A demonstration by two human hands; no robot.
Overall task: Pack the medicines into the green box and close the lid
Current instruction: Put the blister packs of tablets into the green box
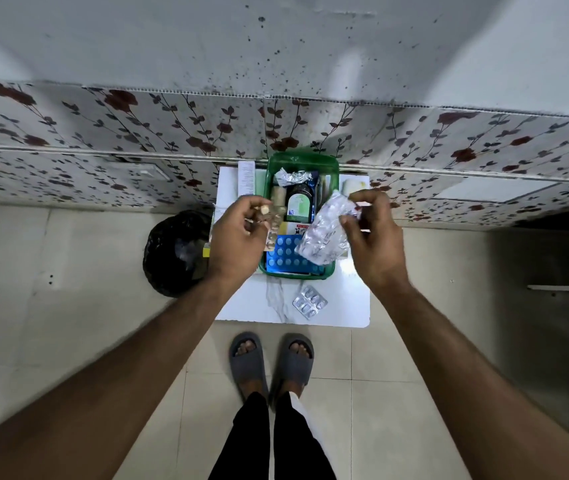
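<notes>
The green box (333,188) stands open on a small white table (342,306), its lid (302,157) tipped back against the wall. Inside lie a dark syrup bottle (297,202), a blue blister pack (285,252) and crumpled foil strips (291,177). My left hand (238,237) hovers at the box's left rim, shut on a strip of tan tablets (272,233). My right hand (369,237) pinches a clear packet of tablets (324,235) above the box's right side. A silver blister strip (309,301) rests on the table in front of the box.
A black bin bag (175,251) sits on the floor left of the table. A paper leaflet (246,176) and a pale item (354,187) lie beside the box near the flowered wall. My feet in grey slippers stand just before the table.
</notes>
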